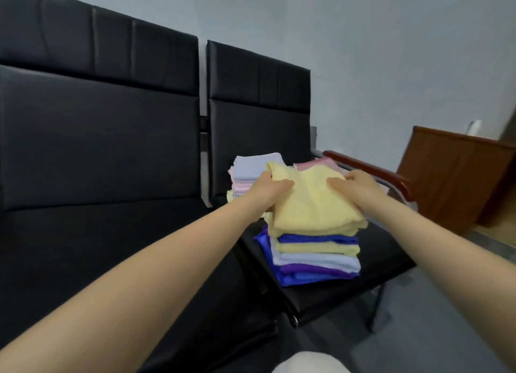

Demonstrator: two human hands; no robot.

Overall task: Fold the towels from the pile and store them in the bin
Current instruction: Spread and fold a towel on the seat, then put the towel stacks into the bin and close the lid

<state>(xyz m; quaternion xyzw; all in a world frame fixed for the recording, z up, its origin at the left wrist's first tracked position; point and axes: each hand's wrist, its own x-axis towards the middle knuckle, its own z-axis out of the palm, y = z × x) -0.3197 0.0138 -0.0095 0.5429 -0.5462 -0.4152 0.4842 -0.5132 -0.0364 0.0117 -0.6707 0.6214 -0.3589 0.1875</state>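
A yellow towel [312, 202] lies on top of a stack of towels [315, 258] in blue, yellow, pale blue and purple on the right black seat. My left hand [272, 187] grips the yellow towel's far left edge, thumb on top. My right hand [356, 184] holds its far right part, fingers curled into the cloth. Behind stands a second stack [251, 171] of pale blue and pink towels against the backrest. A pink towel [315, 163] shows behind the yellow one. No bin is in view.
The black bench has a wide left seat [111, 233] and tall backrests [259, 93]. A wooden armrest [365, 167] runs at the right of the stacks. A brown wooden cabinet [452, 177] stands further right by the wall. Grey floor lies below right.
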